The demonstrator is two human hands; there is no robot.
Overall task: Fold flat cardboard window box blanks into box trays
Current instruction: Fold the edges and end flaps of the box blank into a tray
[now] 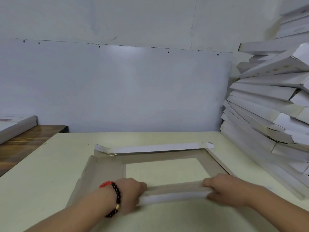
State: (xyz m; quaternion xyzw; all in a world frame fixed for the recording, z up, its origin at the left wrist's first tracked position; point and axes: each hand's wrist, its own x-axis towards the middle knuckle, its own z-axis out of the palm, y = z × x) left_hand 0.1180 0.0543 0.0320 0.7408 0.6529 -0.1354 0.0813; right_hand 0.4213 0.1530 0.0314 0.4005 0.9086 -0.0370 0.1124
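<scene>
Both hands, left (132, 193) and right (222, 190), grip the blank's (107, 171) near flap, fingertips hidden underneath.

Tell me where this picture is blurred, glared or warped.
Head view: wide-angle warp bows the stack of folded trays at the right edge; soft glare patch on the white wall panel; slight motion blur on the near flap gripped by the left hand and right hand; lighting even, shadows faint.

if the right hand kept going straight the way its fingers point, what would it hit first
The right hand grips the near flap and points left along it, so it would probably meet the left hand holding the other end; depth is hard to judge.
</scene>
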